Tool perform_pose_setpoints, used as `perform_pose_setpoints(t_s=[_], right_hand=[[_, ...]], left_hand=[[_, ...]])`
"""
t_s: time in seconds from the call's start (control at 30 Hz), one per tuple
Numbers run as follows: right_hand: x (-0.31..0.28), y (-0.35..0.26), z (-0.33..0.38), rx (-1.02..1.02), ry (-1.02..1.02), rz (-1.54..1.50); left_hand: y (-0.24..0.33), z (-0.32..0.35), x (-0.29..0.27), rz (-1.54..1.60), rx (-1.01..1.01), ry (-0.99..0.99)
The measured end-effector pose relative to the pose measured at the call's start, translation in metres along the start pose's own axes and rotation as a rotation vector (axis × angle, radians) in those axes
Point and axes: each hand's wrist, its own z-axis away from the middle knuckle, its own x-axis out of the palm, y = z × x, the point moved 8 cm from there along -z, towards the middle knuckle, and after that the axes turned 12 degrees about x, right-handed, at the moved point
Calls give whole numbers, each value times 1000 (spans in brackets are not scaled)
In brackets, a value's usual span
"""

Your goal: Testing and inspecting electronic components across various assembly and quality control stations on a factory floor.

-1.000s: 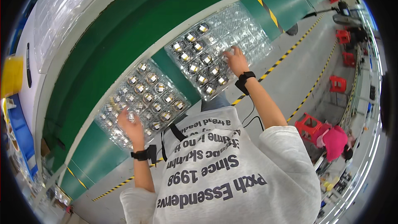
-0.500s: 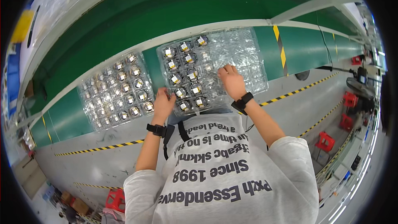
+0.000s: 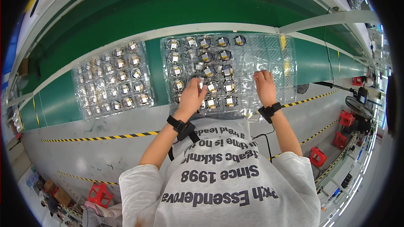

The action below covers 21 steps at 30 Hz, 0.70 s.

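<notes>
Two clear plastic blister trays are laid side by side on the green conveyor belt (image 3: 168,8), against its pale front rail (image 3: 105,120).

Right tray (image 3: 229,71): left half is filled with small round metallic parts (image 3: 209,71), one per pocket; right half is seen as bare pockets. Left tray (image 3: 111,80) is fully loaded with the same round parts and is well apart from both hands.

Left hand (image 3: 191,96) is placed over the near-left pockets of the right tray, fingers curled together and turned down onto the parts. Grip looks pinched, but what, if anything, is pinched cannot be told; the fingertips are hidden by the hand itself.

Right hand (image 3: 265,86) is rested on the unfilled right section of the same tray, fingers bent and pressed down on the plastic; nothing is seen held in it.

A black wrist strap (image 3: 179,125) is worn on the left wrist, another one (image 3: 269,111) on the right, with a thin black cable (image 3: 267,136) hanging from the latter.

Grey floor with yellow-black hazard tape (image 3: 105,136) is seen below; red stools (image 3: 100,193) are set further back.
</notes>
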Motion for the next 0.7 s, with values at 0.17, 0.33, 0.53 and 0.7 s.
perform_pose_setpoints(t_s=[0.17, 0.33, 0.53, 0.7], right_hand=[[19, 42, -3, 9, -41, -9], [30, 58, -8, -66, -20, -64], [23, 75, -31, -126, -4, -72], [22, 111, -44, -153, -16, -14]], left_hand=[[23, 3, 1, -454, 380, 196], [2, 3, 27, -514, 190, 57], [-17, 1, 48, -534, -56, -10], [-13, -3, 45, -571, -128, -50]])
